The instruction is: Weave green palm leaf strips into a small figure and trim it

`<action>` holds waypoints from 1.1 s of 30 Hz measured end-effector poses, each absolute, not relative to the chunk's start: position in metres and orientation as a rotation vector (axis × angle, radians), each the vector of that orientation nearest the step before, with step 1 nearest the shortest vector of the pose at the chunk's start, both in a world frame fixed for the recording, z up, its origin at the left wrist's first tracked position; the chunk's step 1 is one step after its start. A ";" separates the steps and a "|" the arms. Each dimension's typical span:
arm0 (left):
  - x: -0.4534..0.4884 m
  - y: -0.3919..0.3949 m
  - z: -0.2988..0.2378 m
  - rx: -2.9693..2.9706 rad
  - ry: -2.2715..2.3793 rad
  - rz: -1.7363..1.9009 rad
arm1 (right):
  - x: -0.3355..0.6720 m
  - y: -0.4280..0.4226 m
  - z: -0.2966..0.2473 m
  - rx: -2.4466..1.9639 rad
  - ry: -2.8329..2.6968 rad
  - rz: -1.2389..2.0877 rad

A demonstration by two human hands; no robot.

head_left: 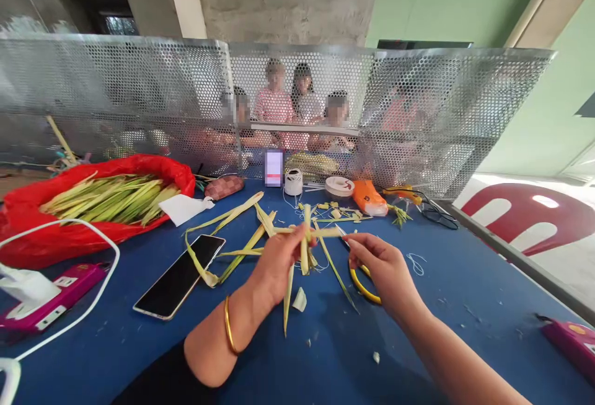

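Note:
My left hand is closed around crossed pale-yellow leaf strips, pinched between thumb and fingers. One strip stands upright in the bundle, another runs across it to the right, and long ends trail left and down. Close to the crosswise strip's right end, my right hand is closed in a pinch; what its fingertips hold, if anything, is too small to make out. Yellow-handled scissors show beneath the right hand, partly hidden by it. A small pale leaf scrap lies on the blue tabletop below the bundle.
To the left are a red bag of leaves, a black-screened phone and a purple power strip. A tape roll, orange packet and white device stand behind. Several people sit beyond a perforated metal screen.

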State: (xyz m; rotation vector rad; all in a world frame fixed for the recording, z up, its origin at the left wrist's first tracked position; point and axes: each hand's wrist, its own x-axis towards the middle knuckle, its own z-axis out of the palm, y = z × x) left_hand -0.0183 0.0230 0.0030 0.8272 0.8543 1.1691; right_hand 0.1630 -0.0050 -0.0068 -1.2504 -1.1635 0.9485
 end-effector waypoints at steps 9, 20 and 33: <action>-0.043 0.035 0.012 0.932 1.055 1.275 | 0.173 0.003 -0.011 -1.376 -1.269 0.863; -0.005 0.008 -0.034 1.447 1.033 0.645 | 0.187 0.016 -0.030 -1.578 -1.594 0.628; -0.009 0.001 -0.021 1.608 1.027 0.548 | 0.183 0.015 -0.038 -1.609 -1.787 0.476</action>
